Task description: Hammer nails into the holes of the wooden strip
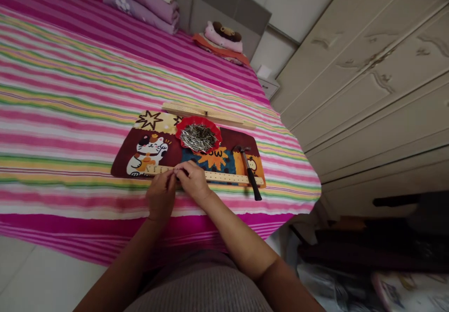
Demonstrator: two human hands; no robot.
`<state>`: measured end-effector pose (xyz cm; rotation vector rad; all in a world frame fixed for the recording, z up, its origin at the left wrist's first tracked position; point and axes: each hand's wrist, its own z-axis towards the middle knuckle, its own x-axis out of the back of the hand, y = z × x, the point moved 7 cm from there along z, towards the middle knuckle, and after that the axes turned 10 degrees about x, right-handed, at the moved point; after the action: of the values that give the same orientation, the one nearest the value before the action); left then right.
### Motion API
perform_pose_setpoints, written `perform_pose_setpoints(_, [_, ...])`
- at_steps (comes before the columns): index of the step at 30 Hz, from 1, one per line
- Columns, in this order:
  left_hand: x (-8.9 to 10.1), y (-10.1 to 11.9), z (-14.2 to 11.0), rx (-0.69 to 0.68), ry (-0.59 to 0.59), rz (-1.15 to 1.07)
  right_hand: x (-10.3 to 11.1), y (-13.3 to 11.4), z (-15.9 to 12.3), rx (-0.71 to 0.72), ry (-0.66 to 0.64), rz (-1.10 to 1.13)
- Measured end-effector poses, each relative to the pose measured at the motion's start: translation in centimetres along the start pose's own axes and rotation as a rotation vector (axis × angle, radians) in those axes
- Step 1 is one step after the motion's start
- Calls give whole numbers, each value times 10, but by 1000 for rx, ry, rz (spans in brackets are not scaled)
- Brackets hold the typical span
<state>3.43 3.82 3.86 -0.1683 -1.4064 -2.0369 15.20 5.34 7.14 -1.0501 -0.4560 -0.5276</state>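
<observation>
Both hands, left and right, meet fingertips-together over a dotted wooden strip at the frame's center, whose long axis runs nearly level left to right, its right end slightly lower; what the fingers pinch is too small to tell.

A gray top with fine, closely spaced ribs covers the wearer's torso at six o'clock, a darker, plainer stretch of cloth along its upper edge. The left forearm, toward seven o'clock, and the right forearm, toward five, are bare, as are the left hand and right hand.
</observation>
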Motion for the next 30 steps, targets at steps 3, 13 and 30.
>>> perform_pose_setpoints(3, [-1, 0, 1, 9, -23, 9, 0, 0, 0, -5, -2, -5])
perform_pose_setpoints(13, [-3, 3, 2, -38, -45, 44, 3, 2, -3, -36, -9, -11])
perform_pose_setpoints(30, [-1, 5, 2, -76, 19, 81, 180, 94, -74, -574, -234, -897])
